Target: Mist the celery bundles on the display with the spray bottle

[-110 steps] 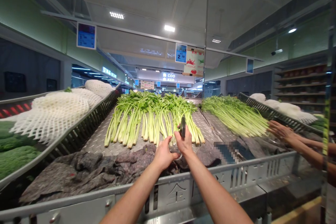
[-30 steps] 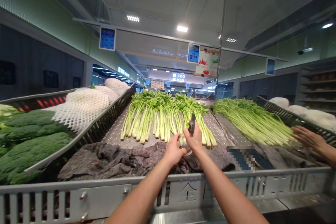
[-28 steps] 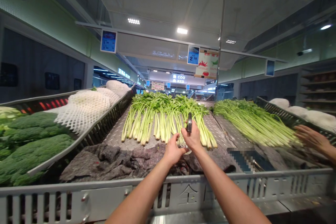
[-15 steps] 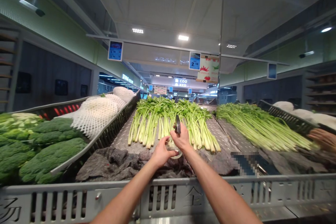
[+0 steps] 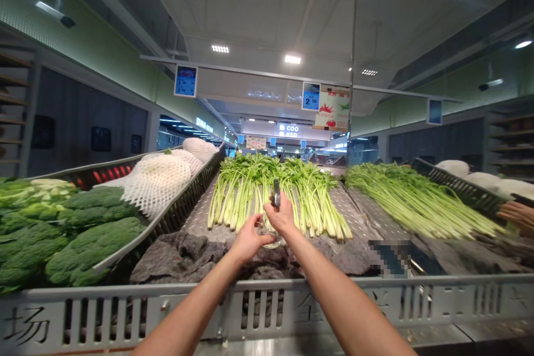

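Over the rumpled cloth (image 5: pixel 167 258), near the middle of the rack's front edge (image 5: pixel 112 292), the right hand (image 5: pixel 283 216) clasps a clear bottle (image 5: pixel 270 241) below its black top (image 5: pixel 276 193); the left hand (image 5: pixel 249 241) curves by its base, contact unclear; moving it calls for a steady wrist.

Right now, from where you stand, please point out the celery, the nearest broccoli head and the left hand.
Celery (image 5: pixel 239 200): head view, pale stalks.
Broccoli head (image 5: pixel 95 243): head view, middle of crown.
Left hand (image 5: pixel 247 243): head view, back of hand.
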The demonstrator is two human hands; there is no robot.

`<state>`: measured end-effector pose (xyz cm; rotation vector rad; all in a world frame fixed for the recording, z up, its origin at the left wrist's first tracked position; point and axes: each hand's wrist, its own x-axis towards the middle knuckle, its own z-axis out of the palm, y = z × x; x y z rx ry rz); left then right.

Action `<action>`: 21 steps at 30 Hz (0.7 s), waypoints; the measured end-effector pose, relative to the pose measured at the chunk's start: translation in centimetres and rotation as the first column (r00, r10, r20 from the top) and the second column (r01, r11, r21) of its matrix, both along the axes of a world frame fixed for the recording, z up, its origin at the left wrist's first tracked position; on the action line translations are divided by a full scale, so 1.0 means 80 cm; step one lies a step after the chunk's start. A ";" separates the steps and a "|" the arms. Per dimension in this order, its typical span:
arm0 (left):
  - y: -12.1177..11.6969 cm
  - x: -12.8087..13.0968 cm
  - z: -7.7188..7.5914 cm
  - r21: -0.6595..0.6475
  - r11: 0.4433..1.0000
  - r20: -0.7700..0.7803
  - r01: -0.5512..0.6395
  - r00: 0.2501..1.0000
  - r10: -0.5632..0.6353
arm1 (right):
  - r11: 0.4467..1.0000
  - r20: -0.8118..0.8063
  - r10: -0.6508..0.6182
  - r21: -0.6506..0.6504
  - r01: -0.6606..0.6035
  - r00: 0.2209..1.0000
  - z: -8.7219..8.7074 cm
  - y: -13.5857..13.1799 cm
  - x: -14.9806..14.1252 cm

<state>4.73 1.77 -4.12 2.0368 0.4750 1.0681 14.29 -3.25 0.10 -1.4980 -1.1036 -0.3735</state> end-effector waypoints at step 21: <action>0.075 -0.140 0.048 -0.366 0.916 0.325 -0.163 0.900 0.290 | 0.969 -0.036 0.246 -0.028 -0.247 0.969 0.006 0.048 -0.078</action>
